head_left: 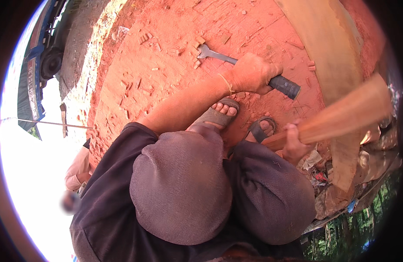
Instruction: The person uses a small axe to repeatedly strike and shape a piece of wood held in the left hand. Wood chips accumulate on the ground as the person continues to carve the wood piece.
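Note:
My left hand (pixel 253 73) is closed around the shaft of a claw hammer (pixel 219 56), just above its black rubber grip (pixel 285 86). The metal head rests low over the red, dusty floor (pixel 175 26) among small brick chips (pixel 144 38). To the right of my knees, my right hand (pixel 294 144) grips one end of a long reddish-brown wooden strip (pixel 345 114) that angles up to the right, blurred. My two sandalled feet (pixel 219 114) stand between the hands. My knees in dark trousers (pixel 184 187) fill the lower middle.
A wide tan board (pixel 328 43) curves down the right side. Scraps and litter (pixel 317 168) lie at the lower right. At the left stand a blue vehicle (pixel 33 74) with a dark wheel and another person in a pale sleeve (pixel 79 168).

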A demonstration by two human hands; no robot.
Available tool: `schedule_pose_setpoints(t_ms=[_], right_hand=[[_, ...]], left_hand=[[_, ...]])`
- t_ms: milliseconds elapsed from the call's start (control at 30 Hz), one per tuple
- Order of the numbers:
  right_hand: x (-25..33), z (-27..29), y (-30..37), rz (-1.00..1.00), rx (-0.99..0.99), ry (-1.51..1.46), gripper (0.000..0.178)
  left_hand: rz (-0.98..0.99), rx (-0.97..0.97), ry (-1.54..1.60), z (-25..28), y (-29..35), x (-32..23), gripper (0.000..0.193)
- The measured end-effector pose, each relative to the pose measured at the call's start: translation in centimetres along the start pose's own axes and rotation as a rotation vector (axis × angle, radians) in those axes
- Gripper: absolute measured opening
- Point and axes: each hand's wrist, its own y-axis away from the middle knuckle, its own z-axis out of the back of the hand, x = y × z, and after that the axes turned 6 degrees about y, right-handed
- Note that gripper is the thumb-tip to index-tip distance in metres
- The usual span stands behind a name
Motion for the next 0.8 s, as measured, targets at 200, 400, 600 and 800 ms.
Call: schedule_pose_setpoints(t_ms=[200, 400, 600, 800], right_hand=[[-8.1, 8.6, 2.7, -0.185, 0.089, 0.281, 0.041], [-6.2, 12.8, 1.2, -0.116, -0.246, 0.047, 0.041], [-5.8, 15.1, 1.0, -0.091, -0.280, 0.019, 0.039], [-1.4, 13.4, 0.9, -0.015, -0.331, -0.446, 0.039]], left_hand=[[0.066, -0.047, -0.074, 2.1, -1.6, -0.4, 0.022], [0.067, -0.015, -0.007, 2.8, -0.6, -4.6, 0.024], [0.042, -0.037, 0.057, 0.1, 0.2, -4.3, 0.023], [0.011, -0.146, 0.087, 0.0, -0.6, -3.6, 0.021]])
